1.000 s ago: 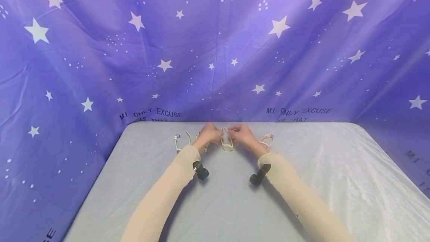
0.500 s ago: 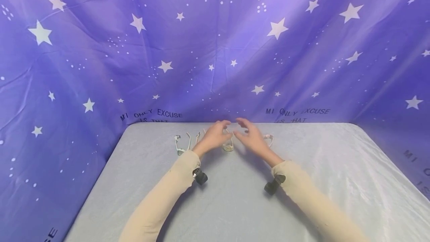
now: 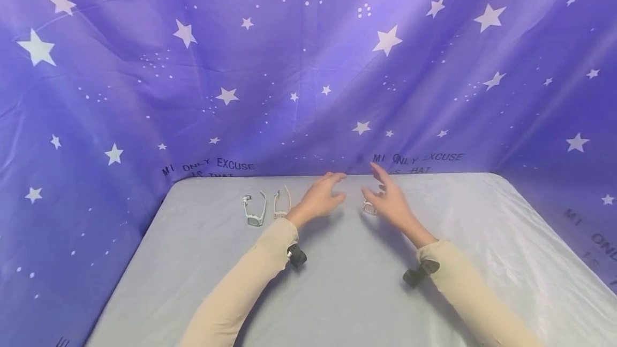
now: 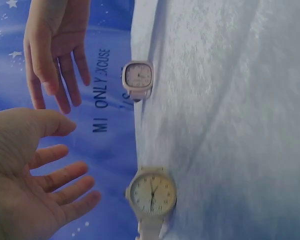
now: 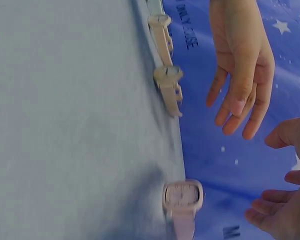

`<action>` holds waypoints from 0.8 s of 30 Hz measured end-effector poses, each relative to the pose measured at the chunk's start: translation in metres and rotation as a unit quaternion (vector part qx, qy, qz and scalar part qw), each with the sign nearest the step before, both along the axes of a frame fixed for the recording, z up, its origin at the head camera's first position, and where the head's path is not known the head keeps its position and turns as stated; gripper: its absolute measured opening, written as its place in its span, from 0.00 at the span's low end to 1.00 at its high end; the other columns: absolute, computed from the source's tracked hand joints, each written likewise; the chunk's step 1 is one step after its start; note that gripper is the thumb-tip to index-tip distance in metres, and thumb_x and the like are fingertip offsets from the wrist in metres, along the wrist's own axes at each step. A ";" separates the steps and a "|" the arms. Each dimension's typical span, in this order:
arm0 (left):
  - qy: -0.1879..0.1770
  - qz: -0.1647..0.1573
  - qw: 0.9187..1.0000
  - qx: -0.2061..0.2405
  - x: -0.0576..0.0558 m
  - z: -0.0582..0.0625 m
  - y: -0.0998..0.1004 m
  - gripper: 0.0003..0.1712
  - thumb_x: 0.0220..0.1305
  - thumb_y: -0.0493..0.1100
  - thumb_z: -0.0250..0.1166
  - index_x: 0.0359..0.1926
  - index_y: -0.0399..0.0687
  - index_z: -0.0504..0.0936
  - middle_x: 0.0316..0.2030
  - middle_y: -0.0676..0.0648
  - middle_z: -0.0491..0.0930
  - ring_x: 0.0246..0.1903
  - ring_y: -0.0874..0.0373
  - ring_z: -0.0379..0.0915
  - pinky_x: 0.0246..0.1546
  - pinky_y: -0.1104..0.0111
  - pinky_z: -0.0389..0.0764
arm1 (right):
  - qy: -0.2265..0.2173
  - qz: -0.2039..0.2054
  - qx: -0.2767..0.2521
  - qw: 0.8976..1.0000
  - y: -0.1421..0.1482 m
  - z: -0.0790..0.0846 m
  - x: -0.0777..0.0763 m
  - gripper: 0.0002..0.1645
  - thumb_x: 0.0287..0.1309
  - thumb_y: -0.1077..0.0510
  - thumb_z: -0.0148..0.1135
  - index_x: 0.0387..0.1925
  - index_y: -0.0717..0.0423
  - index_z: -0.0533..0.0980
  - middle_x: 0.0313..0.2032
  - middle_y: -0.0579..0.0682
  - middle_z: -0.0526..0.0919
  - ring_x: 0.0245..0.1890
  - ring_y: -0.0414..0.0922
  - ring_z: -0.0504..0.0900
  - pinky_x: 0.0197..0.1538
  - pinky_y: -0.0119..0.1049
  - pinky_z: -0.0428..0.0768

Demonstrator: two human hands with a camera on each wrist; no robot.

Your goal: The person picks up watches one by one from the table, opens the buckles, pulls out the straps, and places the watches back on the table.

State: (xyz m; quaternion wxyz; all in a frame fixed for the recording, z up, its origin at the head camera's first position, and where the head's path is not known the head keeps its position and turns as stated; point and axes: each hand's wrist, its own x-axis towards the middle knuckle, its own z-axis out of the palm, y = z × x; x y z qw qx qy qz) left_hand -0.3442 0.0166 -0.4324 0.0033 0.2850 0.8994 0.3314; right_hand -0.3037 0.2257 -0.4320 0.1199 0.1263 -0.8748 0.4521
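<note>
My left hand is held above the far part of the table, fingers apart and holding nothing. Nearest it in the left wrist view is a cream watch with a round dial; in the head view that hand hides it. My right hand hovers at the right, also with nothing in its fingers. Below it lies a pink watch with a rounded-square dial, partly covered in the head view and plain in the right wrist view. Two more watches rest at the left: one with a greenish dial, and a pale one.
The watches form a row along the back of a table covered in pale grey cloth. Right behind the table's far edge hangs a purple-blue curtain with white stars and printed lettering. A small black camera sits on each wrist.
A second ago both hands were at the strap ends of the cream round watch. They have let go, lifted and spread apart, the right hand moving rightward over the pink watch.
</note>
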 end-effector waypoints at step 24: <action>0.001 -0.061 0.996 -0.059 -0.012 -0.029 0.048 0.28 0.73 0.40 0.61 0.71 0.41 0.70 0.68 0.42 0.75 0.69 0.49 0.71 0.75 0.62 0.67 | -0.100 -0.017 0.029 0.994 0.046 -0.039 0.001 0.50 0.61 0.59 0.67 0.76 0.71 0.52 0.70 0.75 0.65 0.73 0.71 0.61 0.78 0.63 0.55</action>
